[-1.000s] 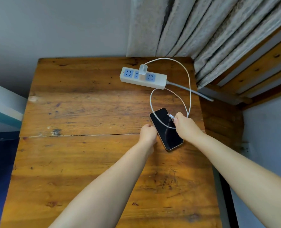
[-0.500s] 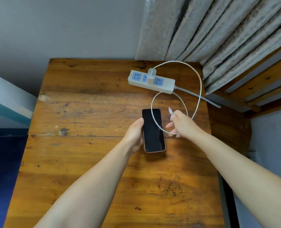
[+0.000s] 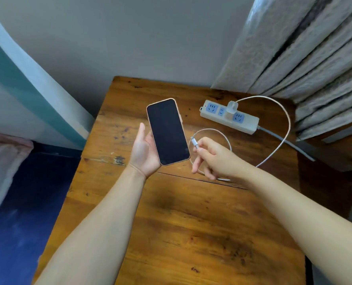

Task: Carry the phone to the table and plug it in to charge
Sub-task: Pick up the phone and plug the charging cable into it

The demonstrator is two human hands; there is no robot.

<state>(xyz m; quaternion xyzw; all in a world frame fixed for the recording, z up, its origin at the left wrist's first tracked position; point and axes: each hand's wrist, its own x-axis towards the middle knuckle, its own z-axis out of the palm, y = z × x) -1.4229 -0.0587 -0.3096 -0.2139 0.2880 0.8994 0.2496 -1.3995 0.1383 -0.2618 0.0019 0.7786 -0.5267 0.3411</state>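
Now the left hand (image 3: pixel 145 154) holds the phone (image 3: pixel 168 131) up over the wooden table (image 3: pixel 191 233), screen dark. Just beside it, the right hand (image 3: pixel 216 158) pinches the white cable's plug (image 3: pixel 194 143). To do it well, she should turn the phone's bottom end toward the plug, line them up straight, then push gently.
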